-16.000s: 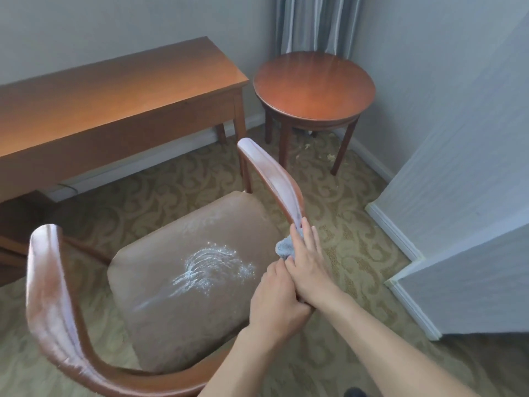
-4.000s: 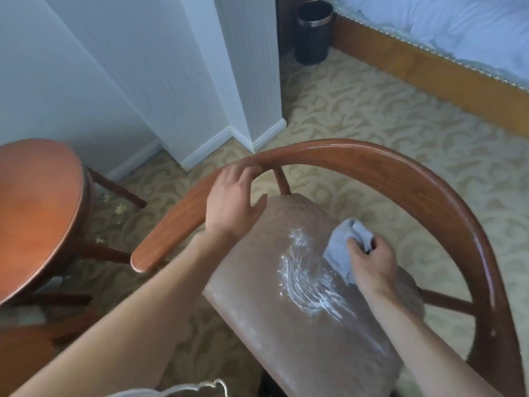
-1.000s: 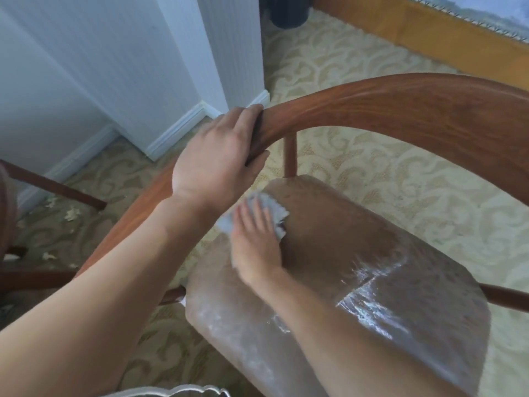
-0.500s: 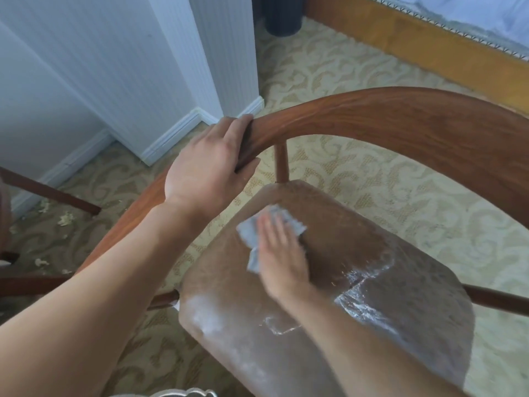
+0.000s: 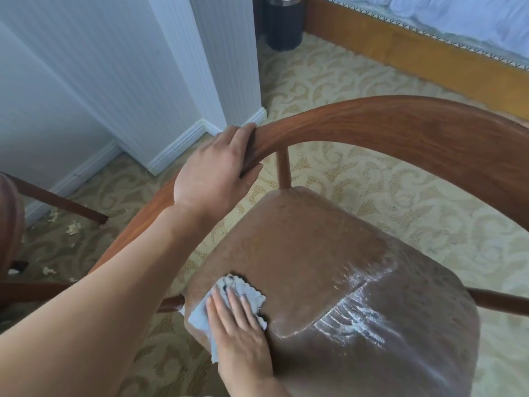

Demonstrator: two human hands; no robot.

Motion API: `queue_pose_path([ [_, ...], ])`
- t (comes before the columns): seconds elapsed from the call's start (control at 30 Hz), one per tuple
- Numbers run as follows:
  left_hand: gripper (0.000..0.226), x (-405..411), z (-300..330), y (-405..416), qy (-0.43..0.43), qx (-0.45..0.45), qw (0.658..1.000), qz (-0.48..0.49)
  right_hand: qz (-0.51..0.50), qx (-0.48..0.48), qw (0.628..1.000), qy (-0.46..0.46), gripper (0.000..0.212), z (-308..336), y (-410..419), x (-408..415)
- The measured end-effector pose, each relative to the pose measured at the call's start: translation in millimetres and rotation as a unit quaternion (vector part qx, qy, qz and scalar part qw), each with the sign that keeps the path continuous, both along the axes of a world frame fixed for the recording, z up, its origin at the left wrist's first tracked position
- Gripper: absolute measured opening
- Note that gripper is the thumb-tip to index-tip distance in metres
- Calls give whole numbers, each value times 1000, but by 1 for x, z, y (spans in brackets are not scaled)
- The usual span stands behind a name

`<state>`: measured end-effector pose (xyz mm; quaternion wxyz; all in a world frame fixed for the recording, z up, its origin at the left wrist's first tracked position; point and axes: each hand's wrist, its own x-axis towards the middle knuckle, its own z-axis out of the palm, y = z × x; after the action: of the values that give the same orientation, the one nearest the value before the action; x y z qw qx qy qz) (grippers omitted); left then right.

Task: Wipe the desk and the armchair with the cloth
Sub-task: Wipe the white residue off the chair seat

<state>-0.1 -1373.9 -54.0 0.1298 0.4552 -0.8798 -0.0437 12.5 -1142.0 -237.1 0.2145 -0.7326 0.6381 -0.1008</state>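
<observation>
The armchair has a curved wooden rail (image 5: pixel 386 121) and a brown padded seat (image 5: pixel 309 247). My left hand (image 5: pixel 214 170) grips the rail at its left bend, fingers over the top and thumb underneath. My right hand (image 5: pixel 240 330) lies flat with straight fingers on a light blue cloth (image 5: pixel 229 296), pressing it onto the seat's near left edge. White powdery streaks (image 5: pixel 357 308) cover the right half of the seat. The desk is out of view.
A white wall corner with skirting board (image 5: pixel 200 130) stands just beyond the chair. A dark waste bin (image 5: pixel 283 21) and a bed with a wooden base (image 5: pixel 415 50) are at the back. A round table's edge (image 5: pixel 8 222) shows at the left. Crumbs lie on the patterned carpet.
My right hand has slid the cloth down and toward me, from the seat's upper left part to its near left edge. My left hand has kept its hold on the rail.
</observation>
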Motion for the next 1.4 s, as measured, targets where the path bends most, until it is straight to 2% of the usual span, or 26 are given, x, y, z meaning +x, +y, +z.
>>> queue_pose_path([
  [0.07,62,-1,-1,2,-5,1,1000,0,44,-14,999,8,67,-6,1,-12],
  [0.13,64,-1,1,2,-7,-2,1000,1,70,2,997,35,75,-10,-10,-40],
  [0.2,66,-2,2,2,-11,-4,1000,1,21,17,997,73,88,-6,-29,-79],
  [0.27,68,-2,1,3,-17,-4,1000,-7,-53,3,992,113,91,0,-50,-123],
  [0.37,69,-1,2,5,-14,-8,1000,-16,-129,8,980,151,89,1,-67,-193],
  [0.5,66,-3,4,7,-29,-10,1000,-9,-224,73,960,150,71,-4,-68,-241],
  [0.57,63,-3,4,7,-32,-12,999,-10,-249,52,959,125,73,-3,-62,-218],
  [0.63,62,-4,5,8,-31,-13,999,-12,-233,33,969,69,82,1,-40,-165],
  [0.8,62,-4,2,10,-40,-13,999,-11,-55,14,998,-24,68,7,64,-5],
  [0.9,63,-1,3,6,-38,-18,999,-7,-1,-3,1000,-23,65,5,71,-8],
  [0.97,65,-3,2,9,-42,-21,999,-6,28,26,999,2,75,0,59,-39],
  [1.17,71,-9,-9,29,-43,-55,997,25,-123,14,980,158,92,-8,-14,-197],
  [1.27,65,-11,-8,30,-31,-62,997,32,-224,68,957,170,90,3,-31,-268],
  [1.33,62,-12,-8,31,-23,-65,997,36,-269,89,948,148,84,4,-31,-270],
  [1.4,61,-13,-8,31,-21,-67,997,34,-275,52,951,134,81,-4,-23,-236],
])
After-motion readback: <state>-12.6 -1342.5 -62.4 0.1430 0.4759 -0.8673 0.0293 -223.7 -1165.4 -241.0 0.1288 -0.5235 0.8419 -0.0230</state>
